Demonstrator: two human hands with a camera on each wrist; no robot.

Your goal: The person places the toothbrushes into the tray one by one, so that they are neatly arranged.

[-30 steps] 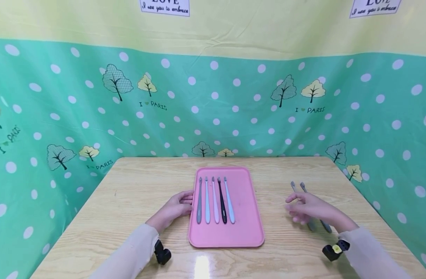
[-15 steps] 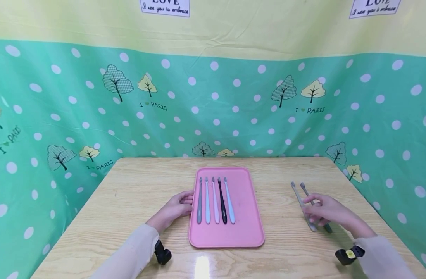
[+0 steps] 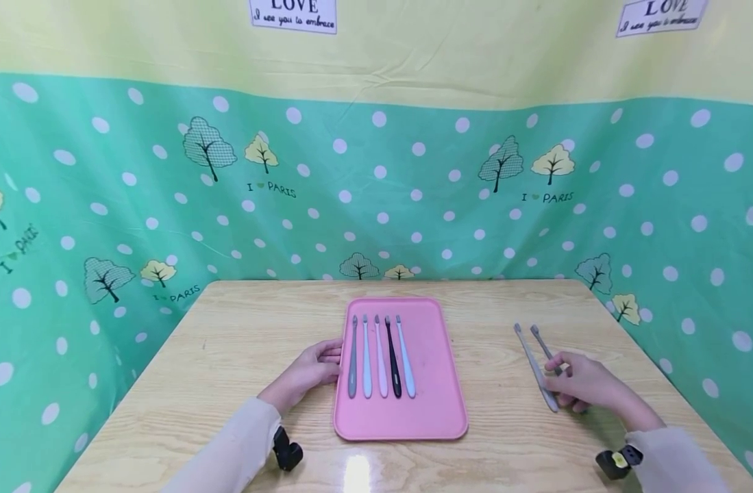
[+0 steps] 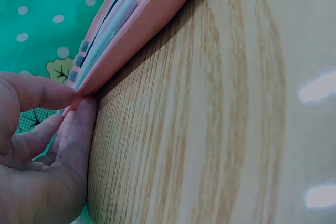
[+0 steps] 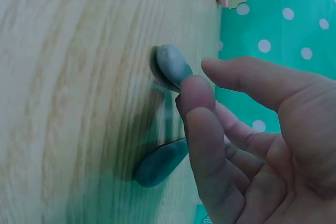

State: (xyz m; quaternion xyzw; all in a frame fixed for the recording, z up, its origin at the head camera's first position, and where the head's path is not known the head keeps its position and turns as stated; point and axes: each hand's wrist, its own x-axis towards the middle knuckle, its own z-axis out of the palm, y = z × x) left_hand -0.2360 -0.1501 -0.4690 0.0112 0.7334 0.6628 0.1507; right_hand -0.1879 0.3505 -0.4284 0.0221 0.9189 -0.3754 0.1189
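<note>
My left hand (image 3: 310, 367) lies at the left edge of a pink tray (image 3: 431, 418). In the left wrist view, its index finger and thumb meet at the tray's rim (image 4: 149, 22), one on each side. On the tray lie several toothbrushes in a row: grey (image 3: 353, 370), light blue (image 3: 366, 366), pink (image 3: 381, 370), black (image 3: 394, 370) and another light blue (image 3: 406, 366). Over two more toothbrushes on the table is my right hand (image 3: 584, 383), fingers loosely bent. It covers much of the dark grey toothbrush (image 3: 543, 346); the light grey toothbrush (image 3: 529, 355) runs beside its fingertips.
The wooden table (image 3: 240, 322) carries the tray in its middle. A green dotted curtain (image 3: 327, 205) hangs behind and along both sides. Black wrist cameras sit under both wrists, the left camera (image 3: 286, 449) and the right camera (image 3: 616, 463) close above the tabletop.
My right hand has moved right, from left of the two loose toothbrushes to over the dark grey one, uncovering the light grey one. The left hand and tray stay put.
</note>
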